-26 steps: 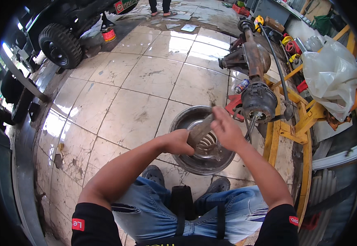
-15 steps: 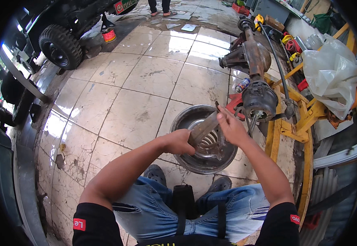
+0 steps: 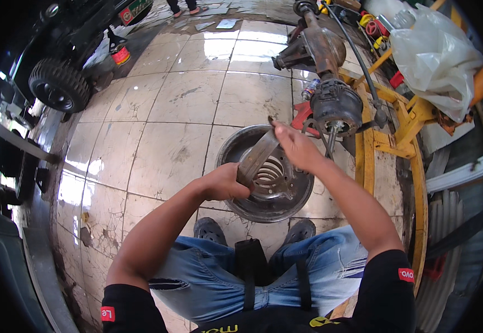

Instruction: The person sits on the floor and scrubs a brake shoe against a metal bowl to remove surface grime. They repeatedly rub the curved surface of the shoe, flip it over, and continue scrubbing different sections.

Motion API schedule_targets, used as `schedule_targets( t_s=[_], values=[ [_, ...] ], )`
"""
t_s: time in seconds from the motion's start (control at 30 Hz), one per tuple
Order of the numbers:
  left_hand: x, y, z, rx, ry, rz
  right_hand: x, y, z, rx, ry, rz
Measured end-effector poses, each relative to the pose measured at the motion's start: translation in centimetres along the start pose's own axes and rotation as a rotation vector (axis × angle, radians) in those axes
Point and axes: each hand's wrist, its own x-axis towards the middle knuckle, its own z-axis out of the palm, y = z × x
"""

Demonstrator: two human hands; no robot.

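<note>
My left hand (image 3: 224, 182) grips the lower end of a curved, worn grey metal piece that looks like a brake shoe (image 3: 260, 152). Around its upper end my right hand (image 3: 298, 146) is closed, and a small dark tip sticks out past those fingers. The piece slants over a round steel wheel rim (image 3: 300, 195) lying on the floor in front of my feet. Inside the rim, pale coil-like rings (image 3: 270, 173) show, partly hidden by the shoe and my hands.
Right of the rim, a rusty axle (image 3: 322, 47) with a round drum end (image 3: 337, 105) rests near a red stand (image 3: 302, 115). A yellow frame (image 3: 418, 188) carries a plastic bag (image 3: 436, 53). A spray can (image 3: 310, 89) lies by the axle. Far left stands a vehicle wheel (image 3: 58, 89).
The view has shifted, so the whole scene sits a little higher and farther left. Both hands keep hold of the brake shoe over the rim, at nearly the same slant.
</note>
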Motion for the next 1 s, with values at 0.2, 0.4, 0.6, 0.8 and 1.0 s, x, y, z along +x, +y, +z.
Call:
schedule_targets(
  t_s=[0.2,0.4,0.6,0.8,1.0],
  values=[
    [-0.4,0.1,-0.3,-0.029,-0.002,-0.046,-2.0,-1.1,1.7,-0.449,0.014,-0.536],
    [-0.5,0.2,-0.2,0.038,-0.008,-0.029,-3.1,-2.3,2.1,-0.572,0.019,-0.576],
    [-0.4,0.5,-0.1,0.045,-0.01,-0.028,-2.2,-0.1,1.7,-0.597,0.087,-0.485],
    [-0.5,0.5,-0.1,-0.022,0.007,0.015,-2.9,-1.7,1.0,-0.611,-0.071,-0.544],
    [-0.7,0.4,0.0,0.073,0.043,0.055,-4.0,-2.7,2.6,-0.665,-0.13,-0.647]
  ],
)
